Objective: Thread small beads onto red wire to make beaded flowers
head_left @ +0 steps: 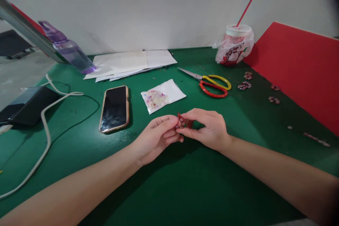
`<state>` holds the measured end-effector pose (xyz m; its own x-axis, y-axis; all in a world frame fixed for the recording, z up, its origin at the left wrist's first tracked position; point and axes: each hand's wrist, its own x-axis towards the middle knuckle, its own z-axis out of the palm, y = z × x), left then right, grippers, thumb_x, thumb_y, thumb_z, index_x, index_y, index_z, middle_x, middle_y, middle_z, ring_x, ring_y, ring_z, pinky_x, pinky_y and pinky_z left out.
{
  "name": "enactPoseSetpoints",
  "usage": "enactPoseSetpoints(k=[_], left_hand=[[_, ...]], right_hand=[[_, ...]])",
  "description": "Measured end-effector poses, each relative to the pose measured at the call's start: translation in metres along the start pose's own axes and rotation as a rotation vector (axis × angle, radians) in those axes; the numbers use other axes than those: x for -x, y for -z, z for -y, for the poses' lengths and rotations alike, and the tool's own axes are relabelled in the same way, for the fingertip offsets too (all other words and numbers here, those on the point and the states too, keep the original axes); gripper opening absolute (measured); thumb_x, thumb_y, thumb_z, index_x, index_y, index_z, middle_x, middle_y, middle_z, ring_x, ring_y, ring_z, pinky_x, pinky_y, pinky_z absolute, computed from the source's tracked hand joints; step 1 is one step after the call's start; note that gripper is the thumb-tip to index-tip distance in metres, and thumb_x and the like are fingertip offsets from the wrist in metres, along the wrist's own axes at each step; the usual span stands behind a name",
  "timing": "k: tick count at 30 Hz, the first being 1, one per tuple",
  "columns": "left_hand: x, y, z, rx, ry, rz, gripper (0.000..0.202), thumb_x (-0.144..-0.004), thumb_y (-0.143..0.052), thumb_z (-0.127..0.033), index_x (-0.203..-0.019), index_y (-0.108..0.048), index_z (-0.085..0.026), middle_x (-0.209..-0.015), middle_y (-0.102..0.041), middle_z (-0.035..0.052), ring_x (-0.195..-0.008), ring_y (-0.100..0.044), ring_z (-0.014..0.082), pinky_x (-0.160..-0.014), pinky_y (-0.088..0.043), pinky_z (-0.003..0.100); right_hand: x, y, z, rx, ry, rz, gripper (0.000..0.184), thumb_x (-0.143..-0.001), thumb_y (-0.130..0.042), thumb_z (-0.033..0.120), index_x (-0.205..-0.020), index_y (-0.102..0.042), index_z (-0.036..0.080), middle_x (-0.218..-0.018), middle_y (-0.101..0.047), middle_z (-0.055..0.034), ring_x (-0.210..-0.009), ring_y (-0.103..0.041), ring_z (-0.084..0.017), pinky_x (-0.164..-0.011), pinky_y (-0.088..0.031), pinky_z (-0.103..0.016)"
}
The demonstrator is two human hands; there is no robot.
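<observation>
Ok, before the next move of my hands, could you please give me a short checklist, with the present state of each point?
1. Beaded piece held: ok, between the left hand and right hand.
2. Beaded piece complete: cannot tell; the hands partly cover it.
3. Scissors apart from both hands: ok, lying beyond the right hand.
4. Bead packet sealed: cannot tell.
5. Small loose pieces gathered together: not ok; several bead clusters lie scattered at the right.
6. Lidded cup upright: ok, standing at the back.
</observation>
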<state>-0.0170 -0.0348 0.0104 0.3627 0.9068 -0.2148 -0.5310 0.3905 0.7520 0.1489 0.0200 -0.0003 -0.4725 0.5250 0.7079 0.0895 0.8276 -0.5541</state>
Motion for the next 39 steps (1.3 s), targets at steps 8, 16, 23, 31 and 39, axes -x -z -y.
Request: enactPoseSetpoints(k=[8, 16, 23, 31, 39], left_hand=[[0.000, -0.002, -0.001, -0.042, 0.045, -0.030, 0.023, -0.086, -0.058, -0.029, -0.074, -0.062, -0.010, -0.047, -0.025, -0.0080, -0.044, -0.024, 0.0033, -0.046, -0.029, 0.012], [-0.001, -0.002, 0.001, -0.072, 0.002, -0.016, 0.025, -0.086, -0.059, -0.031, -0.071, -0.061, -0.010, -0.051, -0.035, -0.0060, -0.046, -0.035, 0.0031, -0.046, -0.030, 0.014], [-0.002, -0.001, 0.003, -0.063, -0.013, -0.036, 0.027, -0.087, -0.057, -0.032, -0.073, -0.061, -0.010, -0.055, -0.041, -0.0043, -0.047, -0.038, 0.0025, -0.047, -0.030, 0.015], [-0.003, -0.002, 0.003, -0.059, 0.000, -0.080, 0.029, -0.086, -0.059, -0.034, -0.071, -0.061, -0.009, -0.063, -0.048, -0.0012, -0.050, -0.039, 0.0024, -0.046, -0.031, 0.015], [-0.001, -0.003, 0.004, -0.082, -0.032, -0.069, 0.027, -0.084, -0.061, -0.035, -0.073, -0.063, -0.010, -0.055, -0.045, -0.0030, -0.051, -0.040, 0.0042, -0.048, -0.034, 0.016]], right_hand=[[-0.003, -0.001, 0.001, 0.118, -0.038, -0.065, 0.032, -0.064, -0.074, 0.031, -0.089, -0.057, 0.019, -0.075, -0.060, -0.0017, -0.066, -0.056, -0.014, -0.060, -0.050, -0.028], [-0.005, 0.003, -0.006, 0.174, 0.112, 0.057, 0.041, -0.069, -0.072, 0.031, -0.107, -0.059, 0.019, -0.094, -0.069, -0.0057, -0.091, -0.063, -0.020, -0.092, -0.044, -0.042], [-0.005, 0.003, -0.008, 0.106, 0.074, 0.053, 0.032, -0.068, -0.075, 0.033, -0.093, -0.060, 0.020, -0.088, -0.069, -0.0039, -0.084, -0.063, -0.018, -0.089, -0.046, -0.040], [-0.007, 0.002, -0.009, 0.067, 0.104, 0.086, 0.031, -0.069, -0.074, 0.033, -0.093, -0.059, 0.020, -0.085, -0.068, -0.0032, -0.083, -0.062, -0.018, -0.086, -0.046, -0.040], [-0.006, 0.005, -0.007, 0.095, 0.142, 0.046, 0.022, -0.070, -0.074, 0.027, -0.086, -0.061, 0.019, -0.077, -0.067, -0.0024, -0.072, -0.062, -0.015, -0.085, -0.046, -0.039]])
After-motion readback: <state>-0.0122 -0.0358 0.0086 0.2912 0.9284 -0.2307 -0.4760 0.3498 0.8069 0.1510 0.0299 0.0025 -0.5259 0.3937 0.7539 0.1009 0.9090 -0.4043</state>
